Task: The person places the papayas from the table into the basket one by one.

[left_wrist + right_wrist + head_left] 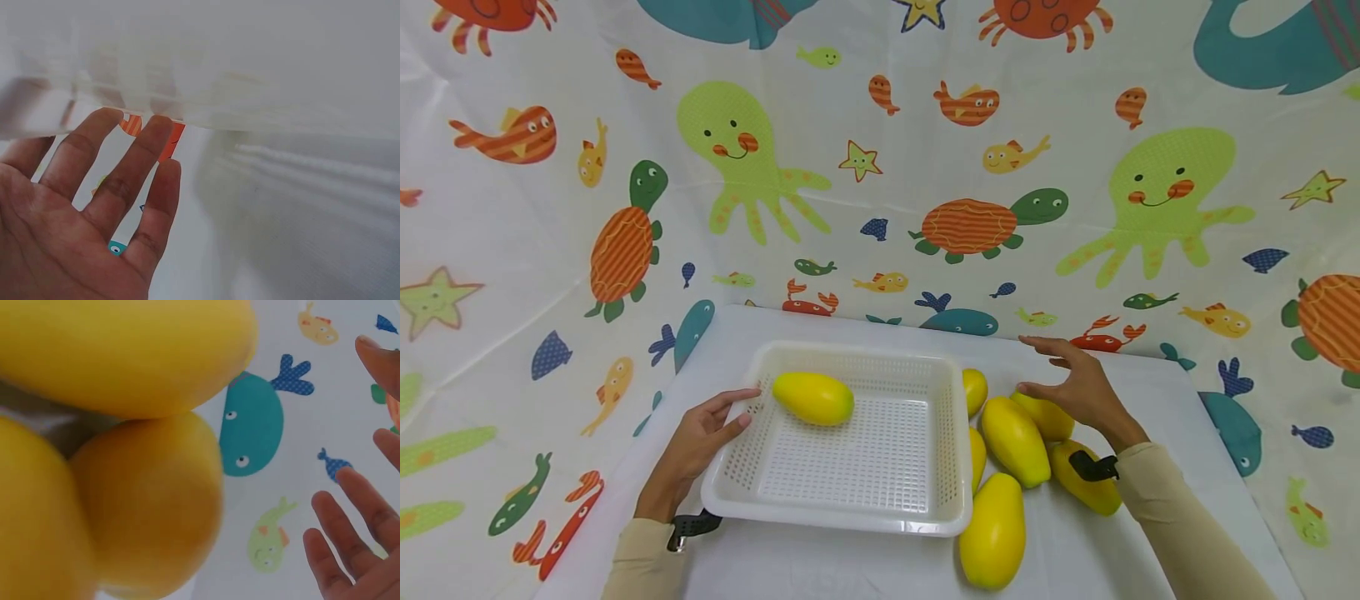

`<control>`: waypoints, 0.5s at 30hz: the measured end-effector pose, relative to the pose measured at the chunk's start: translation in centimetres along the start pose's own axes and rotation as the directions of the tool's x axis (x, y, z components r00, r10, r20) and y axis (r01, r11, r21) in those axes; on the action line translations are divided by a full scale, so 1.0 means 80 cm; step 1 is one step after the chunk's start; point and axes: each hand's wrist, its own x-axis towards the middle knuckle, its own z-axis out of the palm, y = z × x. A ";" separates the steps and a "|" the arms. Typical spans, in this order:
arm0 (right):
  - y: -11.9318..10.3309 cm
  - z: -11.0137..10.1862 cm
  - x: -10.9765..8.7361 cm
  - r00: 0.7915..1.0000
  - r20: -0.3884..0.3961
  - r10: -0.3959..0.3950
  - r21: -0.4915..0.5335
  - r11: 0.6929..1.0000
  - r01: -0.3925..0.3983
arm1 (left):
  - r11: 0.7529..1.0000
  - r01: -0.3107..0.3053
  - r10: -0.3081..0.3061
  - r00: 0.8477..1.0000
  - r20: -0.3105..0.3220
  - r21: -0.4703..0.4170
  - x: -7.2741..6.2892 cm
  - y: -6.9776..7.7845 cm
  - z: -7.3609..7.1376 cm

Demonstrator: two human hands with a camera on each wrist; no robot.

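Note:
A white perforated plastic basket [850, 521] stands on the table with one yellow papaya-like fruit [812, 398] lying inside at its upper left. My left hand [703, 437] is at the basket's left rim, its extended fingers at the outer wall; the left wrist view shows these fingers [119, 187] straight, with tips beside the pale wall. To the right of the basket lie several more yellow fruits [1015, 442]. Over the far ones hovers my right hand [1078, 387], thumb and fingers spread apart, holding nothing. In the right wrist view its fingers [350, 550] are apart from the large, blurred fruits [150, 500].
A white cloth covers the table [850, 571]. Behind and at both sides hangs a white curtain [865, 100] printed with sea animals. One fruit [992, 533] lies close by the basket's near right corner, and others press near its right wall.

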 end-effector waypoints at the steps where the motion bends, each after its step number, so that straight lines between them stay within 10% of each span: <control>1: 0.004 0.000 -0.003 1.000 0.011 0.018 -0.001 1.000 -0.018 | 1.000 0.000 0.000 1.000 0.000 0.001 0.000 0.000 0.000; 15: 0.049 0.006 -0.026 0.989 0.107 0.097 0.003 0.995 -0.098 | 1.000 -0.009 0.009 1.000 -0.006 0.010 0.000 -0.001 0.001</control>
